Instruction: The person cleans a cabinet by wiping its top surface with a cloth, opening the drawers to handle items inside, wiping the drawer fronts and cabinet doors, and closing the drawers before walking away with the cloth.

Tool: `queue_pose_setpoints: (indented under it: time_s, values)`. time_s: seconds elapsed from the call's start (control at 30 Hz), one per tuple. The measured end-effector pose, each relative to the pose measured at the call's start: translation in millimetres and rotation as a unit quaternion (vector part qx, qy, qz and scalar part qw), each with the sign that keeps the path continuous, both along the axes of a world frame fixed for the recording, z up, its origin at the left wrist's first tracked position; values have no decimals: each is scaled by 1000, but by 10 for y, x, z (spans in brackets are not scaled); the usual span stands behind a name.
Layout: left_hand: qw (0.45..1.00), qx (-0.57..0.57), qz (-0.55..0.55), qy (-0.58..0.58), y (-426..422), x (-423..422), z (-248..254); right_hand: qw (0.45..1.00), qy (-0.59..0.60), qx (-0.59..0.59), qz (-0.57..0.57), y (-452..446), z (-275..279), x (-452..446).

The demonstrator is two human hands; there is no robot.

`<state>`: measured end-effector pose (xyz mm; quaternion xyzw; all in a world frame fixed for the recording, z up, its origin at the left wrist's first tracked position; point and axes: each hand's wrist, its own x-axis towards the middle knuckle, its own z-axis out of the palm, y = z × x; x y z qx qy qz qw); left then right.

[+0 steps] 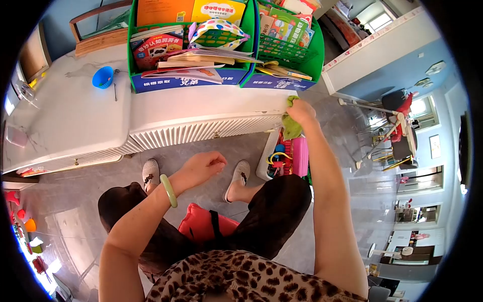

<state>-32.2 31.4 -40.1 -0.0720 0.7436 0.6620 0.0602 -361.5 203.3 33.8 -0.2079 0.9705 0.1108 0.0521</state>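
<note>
From my distant seat, starting at the left, I see a white, grey-veined tabletop (55, 123) carrying a round blue ribbed cup (103, 77), with a thin dark stick-like item (115, 92) lying just beside it. Further right, two green-and-blue bins packed with colourful books stand side by side on the white cabinet (201, 108) with a ribbed front. Below that front, my left hand (204, 167) hovers over the grey tiled floor, its fingers loosely bent and unclenched, a pale green bangle (169, 191) around the wrist; beneath the arms, between the knees, sits a red cushion-like item (201, 221) with a black strap. On the right, my right hand (300, 111) grips a soft green cloth (292, 128) at the cabinet's right end, the fabric hanging below the fingers; whether it touches the edge, I cannot tell. Just beneath the cloth, a white plastic basket (265, 158) of bright toys rests on the floor
</note>
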Motion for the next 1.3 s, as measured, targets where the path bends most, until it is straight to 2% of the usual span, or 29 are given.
queue_pose_setpoints:
  time_s: [0.17, 0.33, 0.53, 0.63, 0.73, 0.9, 1.0, 1.1, 1.2, 1.3]
  values:
    - [999, -28, -15, -9, -37, 13, -50, 999, -8, -51, 8, 195, -40, 267]
    - [1000, -7, 16, 2, -70, 93, -56, 994, -4, -106, -11, 314, -231, 454]
    - [1000, -10, 10, -3, -80, 170, 16, 972, 3, -227, -61, 228, -604, 882]
    - [1000, -12, 5, -8, -98, 153, 9, 970, 73, -231, -4, 158, -809, 1226]
    - [1000, -1, 16, -14, -124, 140, -45, 950, 65, -290, 93, 181, -868, 1382]
    - [1000, 13, 22, -12, -162, 90, -119, 920, 74, -384, -16, 306, -727, 1018]
    - [1000, 7, 15, -8, -150, 64, -126, 916, 56, -386, -92, 335, -658, 707]
    - [1000, 8, 10, -18, -125, 66, -53, 887, 87, -445, -90, 261, -891, 660]
    - [1000, 9, 4, -27, -74, 33, -7, 897, 70, -436, -31, 189, -1033, 841]
    - [1000, 16, -1, -25, -45, 14, -71, 905, 84, -417, 14, 60, -874, 1224]
